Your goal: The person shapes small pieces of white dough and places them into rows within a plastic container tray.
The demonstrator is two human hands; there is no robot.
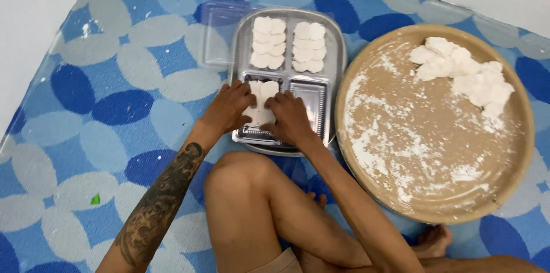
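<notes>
Left hand (pixel 229 107) palm down, fingers bent, tips pressing the left edge of a small stack of white dough pieces (pixel 262 101). Right hand (pixel 291 118) likewise palm down, fingers curled onto the stack's right and lower edge; the two hands bracket it from either side, fingertips close together but not touching each other. Whether either hand pinches a single piece cannot be told; fingers cover the lower part of the stack. The stack sits in the near-left compartment of a clear plastic tray (pixel 335 78), which rests on a metal tray (pixel 269 148) beneath it. Near-right compartment (pixel 309 101) just beside the right hand, ribbed floor showing. Far-left compartment holds a row of white pieces (pixel 268 42), overlapping; far-right compartment holds a similar row (pixel 309 47). A clear lid (pixel 215 38) lies flat against the tray's far-left side, partly under it. To the right, just beside the tray, a large round tan board (pixel 435 152) with a raised rim, dusted with flour in streaks and patches; a heap of white dough lumps (pixel 464 72) at its far side, well apart from the hands. Everything sits on a mat (pixel 114 107) patterned with blue and pale ovals. A small green scrap (pixel 95 199) lies on the mat at near left. Person seated, bare knee (pixel 240 181) raised between the forearms; left forearm tattooed; a bare foot (pixel 432 241) near the board's near edge. White wall along the far edges.
</notes>
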